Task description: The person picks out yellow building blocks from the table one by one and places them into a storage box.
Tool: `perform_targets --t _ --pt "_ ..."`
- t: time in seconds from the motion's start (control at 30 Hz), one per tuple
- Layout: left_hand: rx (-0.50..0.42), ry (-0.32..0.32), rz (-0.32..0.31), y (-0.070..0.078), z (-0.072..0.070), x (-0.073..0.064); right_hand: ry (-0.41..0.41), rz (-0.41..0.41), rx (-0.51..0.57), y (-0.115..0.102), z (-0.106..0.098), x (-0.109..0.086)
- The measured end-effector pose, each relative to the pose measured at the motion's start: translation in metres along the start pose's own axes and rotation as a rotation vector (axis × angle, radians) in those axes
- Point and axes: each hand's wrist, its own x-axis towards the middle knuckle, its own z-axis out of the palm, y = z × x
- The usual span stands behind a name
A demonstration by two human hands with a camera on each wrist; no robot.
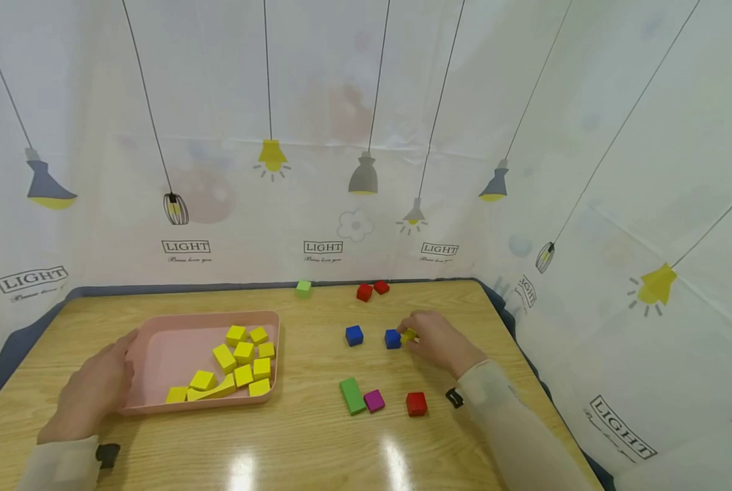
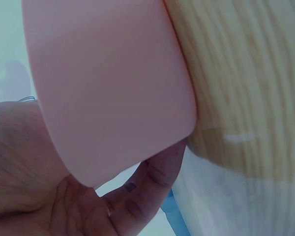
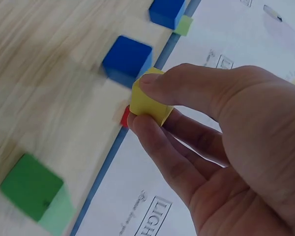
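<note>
My right hand (image 1: 435,339) pinches a yellow cube (image 3: 148,102) between thumb and fingers, close beside a blue cube (image 1: 393,339). At the left, a shallow pink tray (image 1: 170,354) contains several yellow blocks (image 1: 243,352), among them a longer curved piece (image 1: 212,389). My left hand (image 1: 98,385) grips the tray's left end. In the left wrist view its fingers (image 2: 160,172) curl against the outside of the tray wall (image 2: 113,98).
Another blue cube (image 1: 354,335) lies left of the first. Nearer are a green block (image 1: 352,396), a magenta cube (image 1: 374,401) and a red cube (image 1: 416,404). A light green cube (image 1: 303,289) and two red blocks (image 1: 364,292) lie by the back edge, before a printed curtain (image 1: 317,204).
</note>
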Motion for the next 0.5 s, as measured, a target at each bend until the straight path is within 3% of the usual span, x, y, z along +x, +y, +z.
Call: perform_targets --t 0.3,0.5 --pt "0.005 -0.013 -0.011 0.002 -0.002 0.001 0.027 -0.052 0.030 -0.033 -0.001 0.015" --pt "-0.004 -0.046 -0.048 0.003 -0.002 0.002 0.002 -0.102 0.064 -0.057 0.000 0.025"
